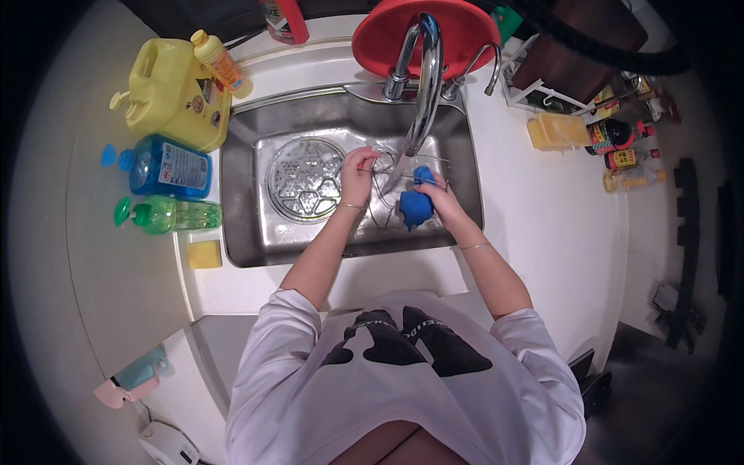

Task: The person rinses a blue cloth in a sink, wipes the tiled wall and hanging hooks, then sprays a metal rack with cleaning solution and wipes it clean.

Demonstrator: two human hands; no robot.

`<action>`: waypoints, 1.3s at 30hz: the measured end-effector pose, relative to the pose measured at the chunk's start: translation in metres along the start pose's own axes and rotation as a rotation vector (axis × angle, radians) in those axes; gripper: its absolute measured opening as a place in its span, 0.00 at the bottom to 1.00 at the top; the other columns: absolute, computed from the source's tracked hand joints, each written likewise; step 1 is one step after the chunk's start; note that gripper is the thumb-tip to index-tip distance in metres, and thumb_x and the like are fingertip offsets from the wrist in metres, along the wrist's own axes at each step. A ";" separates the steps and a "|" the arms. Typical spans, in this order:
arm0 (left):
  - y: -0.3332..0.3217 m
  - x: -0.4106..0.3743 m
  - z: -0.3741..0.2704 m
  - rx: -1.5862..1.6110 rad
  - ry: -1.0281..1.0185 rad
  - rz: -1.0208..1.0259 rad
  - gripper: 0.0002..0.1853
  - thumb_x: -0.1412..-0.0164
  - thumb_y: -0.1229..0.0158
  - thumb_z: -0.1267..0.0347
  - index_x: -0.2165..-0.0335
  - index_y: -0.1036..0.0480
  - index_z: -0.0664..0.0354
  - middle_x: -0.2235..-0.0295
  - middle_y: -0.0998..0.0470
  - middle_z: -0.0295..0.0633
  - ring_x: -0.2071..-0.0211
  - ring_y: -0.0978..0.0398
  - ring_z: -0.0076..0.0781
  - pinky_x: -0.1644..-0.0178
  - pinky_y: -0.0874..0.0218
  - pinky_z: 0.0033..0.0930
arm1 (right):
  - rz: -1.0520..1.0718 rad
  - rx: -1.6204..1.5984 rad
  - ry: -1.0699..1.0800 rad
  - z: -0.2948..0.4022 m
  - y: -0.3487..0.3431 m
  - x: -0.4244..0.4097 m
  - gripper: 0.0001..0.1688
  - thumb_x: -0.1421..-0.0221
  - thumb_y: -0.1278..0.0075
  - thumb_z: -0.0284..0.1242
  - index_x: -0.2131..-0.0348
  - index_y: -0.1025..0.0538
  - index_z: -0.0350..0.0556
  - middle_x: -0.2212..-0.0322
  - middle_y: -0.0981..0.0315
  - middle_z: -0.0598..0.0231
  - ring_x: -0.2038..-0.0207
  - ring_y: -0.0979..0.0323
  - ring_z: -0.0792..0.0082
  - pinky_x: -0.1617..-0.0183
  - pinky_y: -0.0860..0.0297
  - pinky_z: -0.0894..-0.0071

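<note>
My left hand (357, 177) pinches one side of a thin wire rack (381, 195) over the steel sink (250, 247). At the rack's other side, my right hand (443, 200) holds a blue cloth (416, 209) and grips a wire of the rack together with it. Water runs from the curved chrome faucet (430, 81) between my hands, onto or beside the rack. A round perforated drain plate (307, 180) lies in the left part of the basin, left of my left hand.
Left of the sink stand a yellow jug (174, 99), a blue bottle (174, 168), a green pump bottle (180, 214) and a yellow sponge (204, 254). Behind the faucet leans a red basin (378, 35). A small filter tap (494, 70) rises beside it. A yellow container (558, 131) and bottles stand right.
</note>
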State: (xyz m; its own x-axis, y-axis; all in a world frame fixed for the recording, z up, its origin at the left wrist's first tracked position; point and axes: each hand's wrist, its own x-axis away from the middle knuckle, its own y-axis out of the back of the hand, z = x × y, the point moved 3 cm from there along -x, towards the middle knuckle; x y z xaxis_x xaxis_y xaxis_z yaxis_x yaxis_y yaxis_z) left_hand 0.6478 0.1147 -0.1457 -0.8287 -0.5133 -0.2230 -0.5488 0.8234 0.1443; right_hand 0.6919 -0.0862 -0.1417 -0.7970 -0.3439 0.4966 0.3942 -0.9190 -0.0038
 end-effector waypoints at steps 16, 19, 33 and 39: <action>-0.054 -0.004 -0.040 0.397 0.261 0.050 0.20 0.51 0.48 0.79 0.56 0.35 0.60 0.61 0.29 0.41 0.60 0.32 0.29 0.55 0.41 0.28 | -0.024 0.497 0.480 0.060 -0.039 0.043 0.36 0.59 0.47 0.25 0.48 0.39 0.44 0.58 0.33 0.45 0.55 0.33 0.54 0.50 0.38 0.66; -0.050 -0.006 -0.049 0.171 0.157 0.114 0.24 0.53 0.49 0.80 0.54 0.37 0.60 0.58 0.31 0.43 0.56 0.34 0.32 0.53 0.41 0.32 | -0.109 0.476 0.327 0.060 -0.037 0.042 0.26 0.58 0.50 0.24 0.55 0.32 0.40 0.65 0.29 0.46 0.61 0.29 0.54 0.56 0.35 0.64; -0.017 0.034 -0.052 0.485 0.155 0.388 0.39 0.53 0.41 0.72 0.44 0.51 0.61 0.46 0.44 0.47 0.43 0.48 0.35 0.41 0.57 0.32 | 0.047 0.280 0.484 0.022 -0.041 0.051 0.17 0.51 0.52 0.24 0.59 0.32 0.38 0.65 0.30 0.56 0.61 0.31 0.62 0.55 0.37 0.70; -0.033 0.019 -0.055 0.718 0.292 0.284 0.31 0.45 0.47 0.72 0.44 0.48 0.61 0.48 0.39 0.42 0.47 0.42 0.27 0.44 0.51 0.28 | 0.112 0.237 0.608 0.043 -0.050 0.048 0.17 0.49 0.53 0.23 0.57 0.34 0.38 0.64 0.36 0.57 0.58 0.36 0.68 0.51 0.41 0.73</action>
State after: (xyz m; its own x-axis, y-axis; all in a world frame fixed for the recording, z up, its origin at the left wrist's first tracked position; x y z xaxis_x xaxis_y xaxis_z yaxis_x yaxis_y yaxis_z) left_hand 0.6436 0.0643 -0.1013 -0.9747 -0.2234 0.0029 -0.1928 0.8344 -0.5163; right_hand 0.6538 -0.0479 -0.0803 -0.8341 -0.5467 -0.0740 0.5249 -0.8277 0.1985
